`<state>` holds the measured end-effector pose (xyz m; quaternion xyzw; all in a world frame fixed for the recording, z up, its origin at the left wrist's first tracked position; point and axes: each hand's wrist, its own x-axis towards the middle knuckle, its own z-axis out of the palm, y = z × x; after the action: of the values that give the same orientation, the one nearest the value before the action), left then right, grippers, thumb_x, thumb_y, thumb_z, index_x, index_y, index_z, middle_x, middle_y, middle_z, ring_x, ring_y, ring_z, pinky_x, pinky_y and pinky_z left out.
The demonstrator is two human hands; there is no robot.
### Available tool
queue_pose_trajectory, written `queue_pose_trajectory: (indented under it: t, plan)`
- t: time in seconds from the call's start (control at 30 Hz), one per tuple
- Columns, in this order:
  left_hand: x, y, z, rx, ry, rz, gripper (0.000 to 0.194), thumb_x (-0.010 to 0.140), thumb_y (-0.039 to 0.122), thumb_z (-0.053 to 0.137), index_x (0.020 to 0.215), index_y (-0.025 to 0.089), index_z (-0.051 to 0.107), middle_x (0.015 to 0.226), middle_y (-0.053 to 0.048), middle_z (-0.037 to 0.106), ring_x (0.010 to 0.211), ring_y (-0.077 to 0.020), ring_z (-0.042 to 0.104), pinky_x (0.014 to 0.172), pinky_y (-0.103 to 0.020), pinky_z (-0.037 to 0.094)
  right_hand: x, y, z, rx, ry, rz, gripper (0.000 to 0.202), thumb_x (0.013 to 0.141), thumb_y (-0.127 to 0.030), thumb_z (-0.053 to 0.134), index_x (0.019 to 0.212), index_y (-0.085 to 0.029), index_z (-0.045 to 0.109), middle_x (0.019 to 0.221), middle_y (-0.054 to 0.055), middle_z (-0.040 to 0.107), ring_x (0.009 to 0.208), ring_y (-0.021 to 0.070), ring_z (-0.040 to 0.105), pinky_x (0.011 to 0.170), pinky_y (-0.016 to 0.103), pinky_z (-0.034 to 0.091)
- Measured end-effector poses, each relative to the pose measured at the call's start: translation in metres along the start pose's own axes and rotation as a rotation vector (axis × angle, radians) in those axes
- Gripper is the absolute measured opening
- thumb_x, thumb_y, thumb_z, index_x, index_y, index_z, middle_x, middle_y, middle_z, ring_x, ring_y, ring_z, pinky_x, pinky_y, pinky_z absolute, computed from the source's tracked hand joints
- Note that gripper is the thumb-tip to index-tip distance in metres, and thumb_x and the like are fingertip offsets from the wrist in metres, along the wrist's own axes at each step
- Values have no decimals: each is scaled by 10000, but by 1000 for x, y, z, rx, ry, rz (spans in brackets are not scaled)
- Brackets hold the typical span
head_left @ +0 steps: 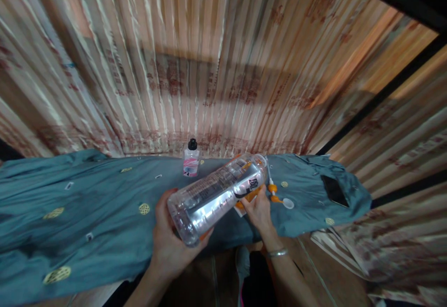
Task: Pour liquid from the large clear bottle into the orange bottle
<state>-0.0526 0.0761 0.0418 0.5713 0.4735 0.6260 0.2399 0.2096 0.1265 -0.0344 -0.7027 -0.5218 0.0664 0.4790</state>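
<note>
A large clear plastic bottle [216,195] with a silvery printed label is tilted, its base toward me on the left and its neck up to the right. My left hand [172,246] is wrapped round the base end. Near the bottle's shoulder, my right hand [258,209] grips from below, its fingertips partly hidden by the bottle. Just right of this hand is an orange pump top [272,188] with a whitish stem, and a round translucent disc [288,203] lies beside it. Something orange shows behind the bottle, mostly hidden.
A small clear bottle [191,162] with a black cap and pink label stands farther back. A dark phone [334,190] lies at the right on the teal patterned cloth [115,214]. Printed curtains [209,65] hang behind, with dark frame bars [380,95] on the right.
</note>
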Motion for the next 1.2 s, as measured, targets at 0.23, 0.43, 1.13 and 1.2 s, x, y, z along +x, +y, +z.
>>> queue_pose_trajectory:
  t: [0.23, 0.43, 1.13, 1.2]
  plan:
    - [10, -5, -8, 163, -63, 219, 973, 698, 321, 940, 1535, 403, 451, 1202, -22, 747, 892, -295, 832, 706, -456, 750, 1, 1, 0, -18, -13, -15, 1071, 875, -793, 692, 1561, -8, 446, 1153, 263, 810, 1033, 441, 823, 881, 549, 667]
    - [11, -6, -10, 182, -94, 241, 1004, 724, 334, 931, 1577, 400, 406, 1209, -49, 746, 892, -317, 834, 701, -483, 756, 1, 3, 0, -5, 9, -68, 1020, 905, -814, 675, 1551, -52, 471, 1275, 281, 782, 1155, 439, 791, 953, 548, 646]
    - [11, -10, -21, 298, -119, 311, 1056, 716, 323, 944, 1601, 405, 372, 1137, -49, 790, 806, -346, 833, 641, -517, 753, -1, 8, 2, 7, -10, -83, 784, 983, -649, 649, 1509, -88, 497, 1019, 160, 816, 876, 356, 804, 790, 493, 667]
    - [11, -12, -22, 299, -124, 299, 1043, 720, 338, 953, 1593, 397, 385, 1176, -58, 780, 836, -346, 840, 669, -516, 761, 0, 7, 2, 19, -4, -99, 765, 989, -638, 644, 1505, -91, 501, 1039, 167, 812, 923, 362, 807, 823, 498, 667]
